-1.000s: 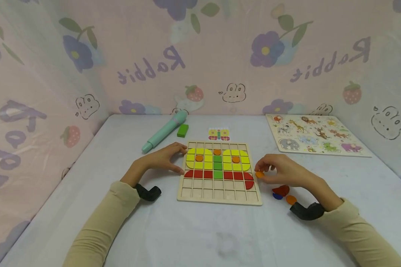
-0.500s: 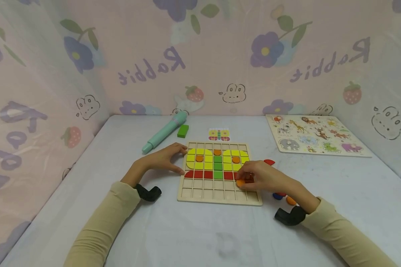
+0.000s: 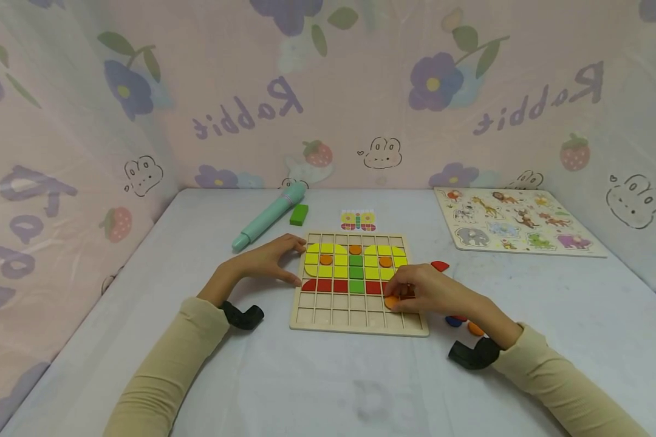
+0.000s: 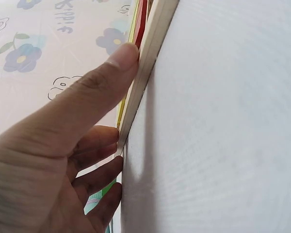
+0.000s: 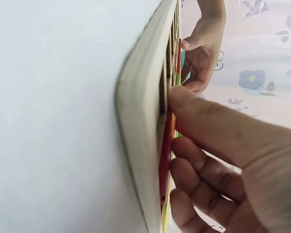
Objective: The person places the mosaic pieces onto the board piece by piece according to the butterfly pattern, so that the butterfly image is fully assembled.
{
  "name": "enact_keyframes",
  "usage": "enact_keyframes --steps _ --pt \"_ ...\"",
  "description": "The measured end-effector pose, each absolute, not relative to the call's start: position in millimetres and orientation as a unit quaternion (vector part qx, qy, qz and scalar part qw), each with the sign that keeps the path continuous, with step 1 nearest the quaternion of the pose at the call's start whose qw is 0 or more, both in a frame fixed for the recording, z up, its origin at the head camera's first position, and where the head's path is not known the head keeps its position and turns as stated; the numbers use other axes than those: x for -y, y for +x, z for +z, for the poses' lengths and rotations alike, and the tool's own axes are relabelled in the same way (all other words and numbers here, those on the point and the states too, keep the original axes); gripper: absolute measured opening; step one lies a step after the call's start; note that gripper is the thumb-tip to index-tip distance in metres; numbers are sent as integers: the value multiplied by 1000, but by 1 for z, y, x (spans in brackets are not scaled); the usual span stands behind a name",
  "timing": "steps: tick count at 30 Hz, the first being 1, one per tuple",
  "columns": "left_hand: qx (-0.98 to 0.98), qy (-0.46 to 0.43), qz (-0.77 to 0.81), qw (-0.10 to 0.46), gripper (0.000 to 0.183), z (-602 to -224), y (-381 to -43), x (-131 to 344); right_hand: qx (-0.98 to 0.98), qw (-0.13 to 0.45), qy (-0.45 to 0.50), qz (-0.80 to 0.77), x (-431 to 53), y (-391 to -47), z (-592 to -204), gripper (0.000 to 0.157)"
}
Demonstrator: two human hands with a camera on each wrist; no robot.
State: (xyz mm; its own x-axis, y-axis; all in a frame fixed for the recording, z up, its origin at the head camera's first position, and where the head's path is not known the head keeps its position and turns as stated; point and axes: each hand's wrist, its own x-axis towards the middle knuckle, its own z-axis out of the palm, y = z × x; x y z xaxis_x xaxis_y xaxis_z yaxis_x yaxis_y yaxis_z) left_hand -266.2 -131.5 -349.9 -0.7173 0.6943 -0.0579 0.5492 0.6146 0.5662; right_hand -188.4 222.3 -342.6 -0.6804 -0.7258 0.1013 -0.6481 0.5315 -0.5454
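A wooden grid board (image 3: 341,318) lies on the table, bearing yellow, red, green and orange pieces in a butterfly-like pattern. My right hand (image 3: 432,288) is over its right side and pinches an orange disc (image 3: 391,302) at a cell below the red row. In the right wrist view the thumb and fingers come down at the board's face, with the orange disc (image 5: 173,124) mostly hidden between them. My left hand (image 3: 265,260) steadies the board's left edge. Its thumb and fingertips touch that edge, fingers extended, in the left wrist view.
Right of the board lie a red piece (image 3: 440,266), a blue piece (image 3: 454,321) and another orange disc (image 3: 475,328). Behind stand a small pattern card (image 3: 358,220), a green block (image 3: 299,214), a mint microphone-like stick (image 3: 270,216) and an animal puzzle board (image 3: 516,220).
My right hand has carried the orange disc leftward from beside the board onto its lower right cells, then shifted only slightly. A red piece behind that hand came into view. The left hand stayed put.
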Motion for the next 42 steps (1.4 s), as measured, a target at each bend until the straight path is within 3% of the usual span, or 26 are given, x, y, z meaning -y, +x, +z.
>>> enact_keyframes --steps 12,22,29,42 --pt "-890 347 262 137 75 -352 -268 132 -879 73 -384 -273 -225 -188 -339 20" --pt "-888 347 269 137 73 -351 -268 131 -938 -57 -277 -202 -281 -211 -326 19" --pt "-887 346 273 137 73 -351 -268 132 -960 -3 -209 -185 -305 -217 -329 29" --pt "-889 347 267 136 74 -351 -267 132 -954 31 -221 -199 -302 -220 -339 19"
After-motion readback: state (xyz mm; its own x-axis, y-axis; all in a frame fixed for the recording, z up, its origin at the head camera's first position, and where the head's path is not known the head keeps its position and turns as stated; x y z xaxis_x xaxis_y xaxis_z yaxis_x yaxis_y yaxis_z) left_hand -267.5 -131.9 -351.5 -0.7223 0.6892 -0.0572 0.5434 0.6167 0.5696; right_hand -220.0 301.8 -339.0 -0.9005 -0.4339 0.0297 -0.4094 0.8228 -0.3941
